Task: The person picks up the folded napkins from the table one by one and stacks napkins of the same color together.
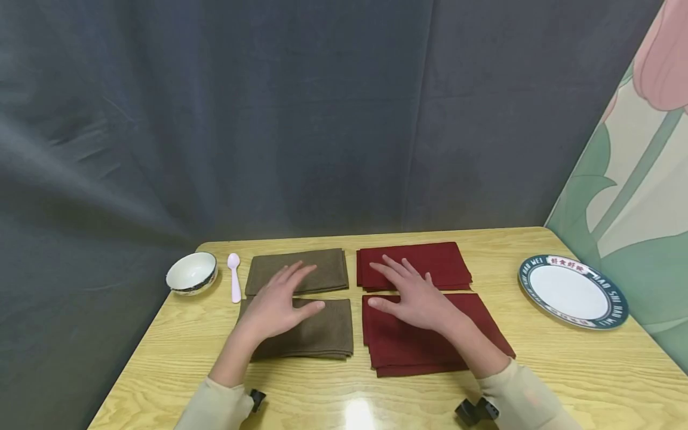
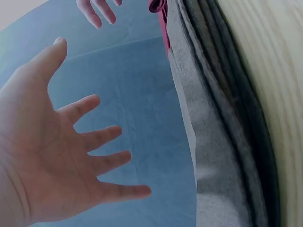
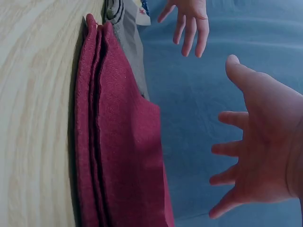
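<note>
My left hand [image 1: 276, 306] hovers over two folded brown cloths, fingers spread and nothing in it. One brown cloth [image 1: 328, 325] lies nearer, the other brown cloth [image 1: 322, 272] just behind it. Over two folded dark red cloths hangs my right hand [image 1: 416, 298], its fingers also apart and holding nothing. The front red cloth [image 1: 414, 352] touches or nearly touches the back red cloth [image 1: 441, 263]. Both wrist views show a gap between each palm and the cloth: the left hand [image 2: 61, 146] beside grey-brown layers [image 2: 208, 118], the right hand [image 3: 265, 146] beside red layers [image 3: 128, 151].
A white bowl [image 1: 192, 272] with a patterned outside stands at the table's left edge, a pale pink spoon [image 1: 235, 278] beside it. On the right lies an oval plate [image 1: 570, 289] with a green lettered rim. A dark curtain [image 1: 322, 119] hangs behind the wooden table [image 1: 161, 364].
</note>
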A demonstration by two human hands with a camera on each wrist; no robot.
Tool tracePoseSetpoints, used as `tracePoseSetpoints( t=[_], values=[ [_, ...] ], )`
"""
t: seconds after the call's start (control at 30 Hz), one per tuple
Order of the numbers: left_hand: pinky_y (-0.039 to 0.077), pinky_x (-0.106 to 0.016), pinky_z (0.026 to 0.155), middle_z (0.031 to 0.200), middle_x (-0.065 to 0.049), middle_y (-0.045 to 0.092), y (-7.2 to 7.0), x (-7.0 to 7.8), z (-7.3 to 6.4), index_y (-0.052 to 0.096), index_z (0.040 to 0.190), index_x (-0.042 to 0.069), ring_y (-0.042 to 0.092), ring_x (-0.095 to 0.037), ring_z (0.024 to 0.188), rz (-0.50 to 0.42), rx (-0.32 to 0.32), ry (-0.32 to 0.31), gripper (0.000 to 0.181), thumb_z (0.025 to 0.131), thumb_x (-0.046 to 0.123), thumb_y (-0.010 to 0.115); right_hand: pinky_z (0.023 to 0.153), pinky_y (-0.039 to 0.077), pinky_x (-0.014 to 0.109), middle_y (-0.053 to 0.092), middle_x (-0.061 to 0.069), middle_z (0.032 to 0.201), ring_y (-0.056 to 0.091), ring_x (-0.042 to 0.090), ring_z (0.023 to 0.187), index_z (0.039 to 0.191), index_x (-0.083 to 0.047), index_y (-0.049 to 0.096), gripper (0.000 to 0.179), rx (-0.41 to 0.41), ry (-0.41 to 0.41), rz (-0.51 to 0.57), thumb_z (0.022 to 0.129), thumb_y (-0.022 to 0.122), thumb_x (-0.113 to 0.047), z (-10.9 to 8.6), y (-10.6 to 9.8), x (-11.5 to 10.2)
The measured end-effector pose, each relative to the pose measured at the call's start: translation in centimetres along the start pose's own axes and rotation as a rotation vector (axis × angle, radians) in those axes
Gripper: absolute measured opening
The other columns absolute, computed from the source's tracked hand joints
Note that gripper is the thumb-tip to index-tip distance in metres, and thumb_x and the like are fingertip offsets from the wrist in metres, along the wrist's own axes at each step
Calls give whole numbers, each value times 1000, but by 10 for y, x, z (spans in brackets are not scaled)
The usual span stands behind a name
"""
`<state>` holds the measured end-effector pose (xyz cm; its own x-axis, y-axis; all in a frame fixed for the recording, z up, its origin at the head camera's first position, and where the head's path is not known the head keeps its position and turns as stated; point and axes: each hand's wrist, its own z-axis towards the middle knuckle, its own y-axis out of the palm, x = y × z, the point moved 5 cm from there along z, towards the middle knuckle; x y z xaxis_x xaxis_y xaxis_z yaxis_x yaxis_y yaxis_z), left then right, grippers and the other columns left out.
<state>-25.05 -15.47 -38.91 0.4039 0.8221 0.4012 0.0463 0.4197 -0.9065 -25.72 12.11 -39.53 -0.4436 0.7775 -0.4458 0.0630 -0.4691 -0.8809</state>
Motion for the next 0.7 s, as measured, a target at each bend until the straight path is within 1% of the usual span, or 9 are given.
tracePoseSetpoints(
  t=[0.1,0.23,0.33,0.43,0.57,0.7],
  values=[
    [33,-73,104,165,-10,27,-1,-4,-2,35,159,26,25,-42,148,-37,1,13,83,92,68,59,109,21,76,31,9,163,21,41,150,156,-26,41,80,-1,-25,58,91,62,-66,1,2,-3],
    [34,-72,104,164,-14,27,-1,-12,-5,35,159,24,25,-43,147,-78,-14,12,82,93,65,61,115,27,62,32,9,163,22,36,150,155,-22,43,77,-10,-56,145,93,64,-61,3,4,-8],
    [33,-71,106,163,-15,27,-2,-18,-8,35,159,23,25,-43,147,-93,-21,5,82,93,65,61,115,32,56,36,9,160,29,32,148,154,-19,44,73,-18,-77,205,95,64,-56,5,7,-11],
    [31,-70,108,163,-17,29,-2,-22,-11,37,158,21,27,-44,146,-110,-22,5,82,93,63,62,112,38,52,44,7,155,40,28,143,153,-16,46,68,-44,-86,309,97,65,-50,7,13,-15],
    [31,-68,109,161,-19,31,-2,-28,-15,38,157,19,30,-44,145,-131,-21,6,80,94,60,63,108,42,51,51,6,149,49,29,135,150,-15,48,60,-112,-50,487,100,64,-43,9,22,-21],
    [31,-67,110,160,-21,33,-1,-34,-19,39,157,15,32,-44,144,-151,-24,7,78,95,56,64,102,48,48,51,12,148,54,29,130,149,-14,49,53,-189,13,646,103,59,-39,8,35,-24]
  ],
)
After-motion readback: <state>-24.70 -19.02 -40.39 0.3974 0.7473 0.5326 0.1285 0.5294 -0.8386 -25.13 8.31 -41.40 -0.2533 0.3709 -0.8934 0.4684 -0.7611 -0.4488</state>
